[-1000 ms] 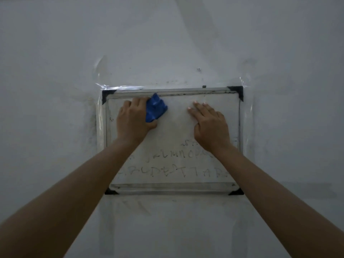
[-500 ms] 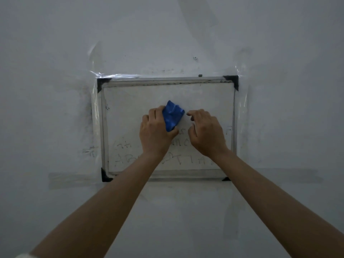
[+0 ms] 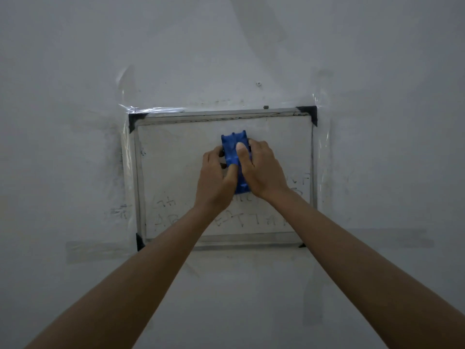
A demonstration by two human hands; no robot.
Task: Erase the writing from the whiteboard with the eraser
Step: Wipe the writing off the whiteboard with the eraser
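Both hands [image 3: 241, 172] seemingly around eraser [image 3: 232, 149]

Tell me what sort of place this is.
Probably a bare indoor room, though little shows. A small framed whiteboard is fixed to a plain grey-white painted wall with clear tape. No furniture is in view. Both the left hand and right hand grip a blue eraser.

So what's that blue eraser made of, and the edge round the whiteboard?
The blue eraser looks like moulded plastic: ridged, evenly coloured, slightly shiny. The whiteboard edge seems to be dull grey metal, perhaps aluminium, with black, probably plastic, corner caps. The dim light leaves both uncertain.
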